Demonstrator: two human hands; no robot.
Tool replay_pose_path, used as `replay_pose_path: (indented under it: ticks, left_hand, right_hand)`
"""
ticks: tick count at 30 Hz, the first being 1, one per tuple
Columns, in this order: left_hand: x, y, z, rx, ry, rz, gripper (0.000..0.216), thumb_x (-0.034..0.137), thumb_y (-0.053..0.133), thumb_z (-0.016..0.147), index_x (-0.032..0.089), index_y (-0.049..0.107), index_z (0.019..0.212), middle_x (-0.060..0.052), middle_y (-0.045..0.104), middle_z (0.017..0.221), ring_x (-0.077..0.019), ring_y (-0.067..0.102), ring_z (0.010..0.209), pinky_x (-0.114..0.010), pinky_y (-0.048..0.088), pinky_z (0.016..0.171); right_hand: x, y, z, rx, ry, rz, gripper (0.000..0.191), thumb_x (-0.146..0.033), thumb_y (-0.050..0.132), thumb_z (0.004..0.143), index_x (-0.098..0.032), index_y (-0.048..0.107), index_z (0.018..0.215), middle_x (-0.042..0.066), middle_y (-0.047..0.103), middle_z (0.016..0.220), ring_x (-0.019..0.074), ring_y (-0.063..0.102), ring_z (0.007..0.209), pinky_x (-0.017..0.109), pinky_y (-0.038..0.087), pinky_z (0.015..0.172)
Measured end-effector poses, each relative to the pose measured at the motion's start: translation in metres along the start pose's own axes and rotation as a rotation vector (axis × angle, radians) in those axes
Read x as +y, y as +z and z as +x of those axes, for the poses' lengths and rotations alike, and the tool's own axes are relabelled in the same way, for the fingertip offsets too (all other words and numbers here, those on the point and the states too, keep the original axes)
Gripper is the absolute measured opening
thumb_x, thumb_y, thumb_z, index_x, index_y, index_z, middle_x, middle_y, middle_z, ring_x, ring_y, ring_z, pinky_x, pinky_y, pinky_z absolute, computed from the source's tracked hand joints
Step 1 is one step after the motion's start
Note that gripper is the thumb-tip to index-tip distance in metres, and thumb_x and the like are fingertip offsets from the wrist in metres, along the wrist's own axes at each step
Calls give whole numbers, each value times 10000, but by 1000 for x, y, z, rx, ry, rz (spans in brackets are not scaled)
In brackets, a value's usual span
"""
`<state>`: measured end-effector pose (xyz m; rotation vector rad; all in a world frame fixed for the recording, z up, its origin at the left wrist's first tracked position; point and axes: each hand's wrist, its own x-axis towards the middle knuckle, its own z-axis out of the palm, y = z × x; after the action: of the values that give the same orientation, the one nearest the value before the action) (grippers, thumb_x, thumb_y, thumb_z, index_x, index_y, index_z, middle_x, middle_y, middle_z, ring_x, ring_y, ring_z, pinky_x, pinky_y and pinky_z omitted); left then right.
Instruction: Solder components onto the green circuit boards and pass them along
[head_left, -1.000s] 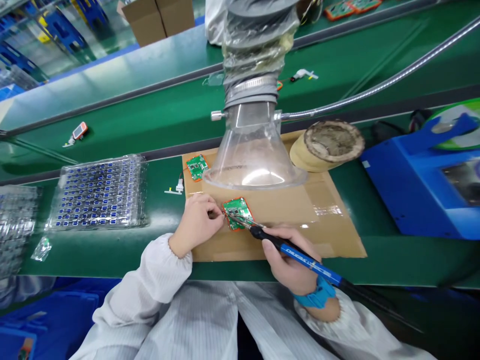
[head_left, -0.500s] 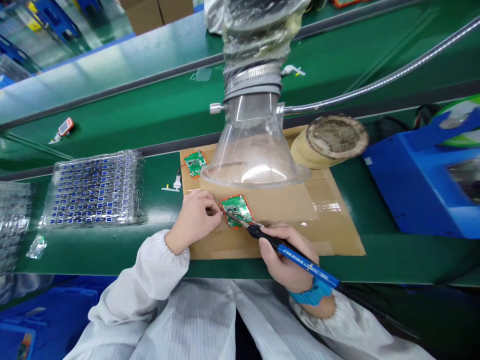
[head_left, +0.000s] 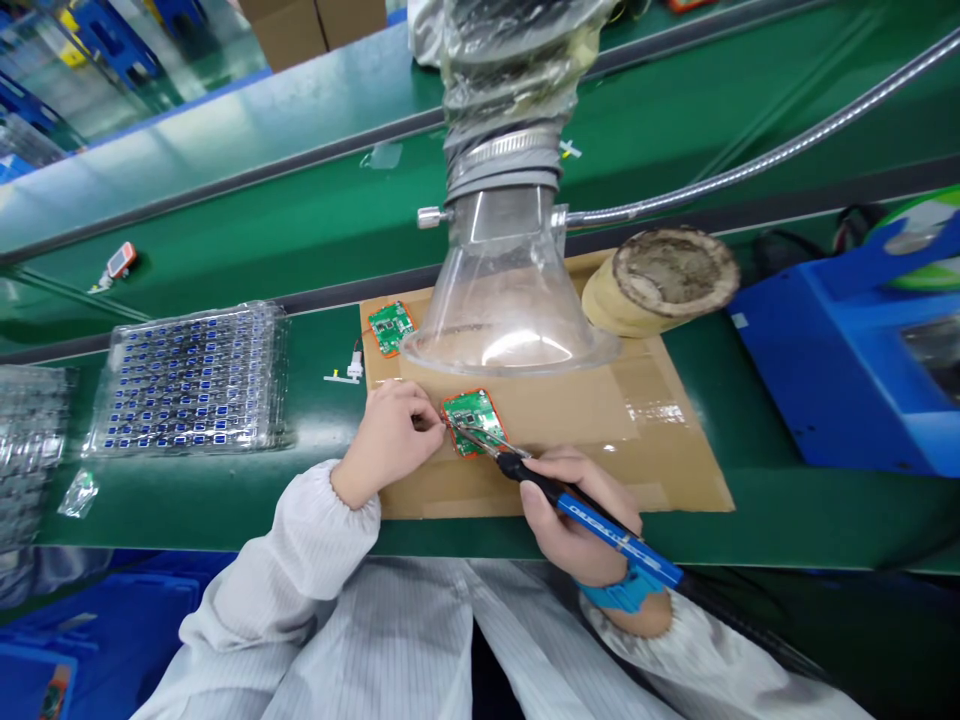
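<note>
The left hand (head_left: 394,437) had its thumb and fingertips pressed together at the left edge of a green circuit board (head_left: 480,405), though what they pinched was too small to tell. The fingers of the right hand (head_left: 577,515) were closed around the blue-and-black soldering iron (head_left: 611,535), whose metal end reached over that board. The board lay flat on a sheet of cardboard (head_left: 585,425), just in front of a clear funnel (head_left: 495,300), with a second board (head_left: 391,328) behind the left hand.
</note>
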<state>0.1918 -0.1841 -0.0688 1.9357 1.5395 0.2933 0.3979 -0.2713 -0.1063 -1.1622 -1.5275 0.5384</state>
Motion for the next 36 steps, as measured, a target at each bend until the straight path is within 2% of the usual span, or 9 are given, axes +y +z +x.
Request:
replay_pose_path:
  ticks: [10,17,22,25,29,31,33,34,36]
  left_hand:
    - [0,0,0,1,4,-6,199,140,709,788,196,666,602,-15,706,828,-207,595,901,-413,416,914]
    - [1,-3,-1,-30,0,31,188,139,683,798,193,654,621,-22,696,845,-214,590,920,-424,421,937]
    - [3,0,-11,-60,151,213,64,164,651,809,186,633,751,-93,648,1034,-272,558,1026,-448,453,932]
    - [0,-8,-13,-103,142,119,120,129,591,832,190,569,731,-83,654,975,-240,584,968,-415,484,890]
    - [-13,-53,0,-356,-67,-380,166,306,613,896,201,566,776,-53,719,850,-188,666,803,-347,544,762]
    - [-24,-88,12,-385,-190,-588,233,401,668,867,199,573,799,-74,753,851,-202,709,802,-349,567,754]
    - [-37,-125,27,-276,-261,-672,275,424,713,818,190,567,812,-110,768,889,-233,735,840,-368,579,780]
    - [-44,-142,36,-172,-282,-646,271,414,706,813,185,561,814,-126,769,909,-245,739,859,-376,578,792]
    - [-57,-171,59,112,-343,-387,214,367,653,831,177,557,818,-144,761,955,-266,729,922,-386,566,815]
  right_hand:
    - [0,-3,2,22,-3,-2,157,-151,692,826,-224,672,963,8,676,745,169,659,628,292,534,575]
    - [7,-2,-8,95,78,37,141,-176,706,839,-222,699,972,31,706,830,190,696,735,313,572,651]
    - [22,-21,1,304,186,30,83,-293,716,867,-210,716,871,54,714,813,216,705,729,341,567,640]
    - [32,-41,13,471,202,10,105,-310,745,852,-207,727,843,58,688,760,205,663,636,350,520,602]
    - [45,-53,18,535,214,6,94,-305,771,828,-219,733,837,61,679,743,195,637,578,362,494,580]
    - [50,-51,15,527,226,-41,106,-313,788,803,-225,733,823,73,701,758,226,661,615,390,505,608]
    - [51,-47,12,529,215,-69,110,-314,801,777,-234,736,816,84,722,780,260,684,656,417,516,629]
    - [51,-45,11,530,197,-77,106,-308,804,766,-241,740,817,85,727,781,271,691,664,424,520,627]
    - [47,-44,12,530,143,-89,95,-278,805,752,-262,752,828,76,731,768,280,699,660,423,528,605]
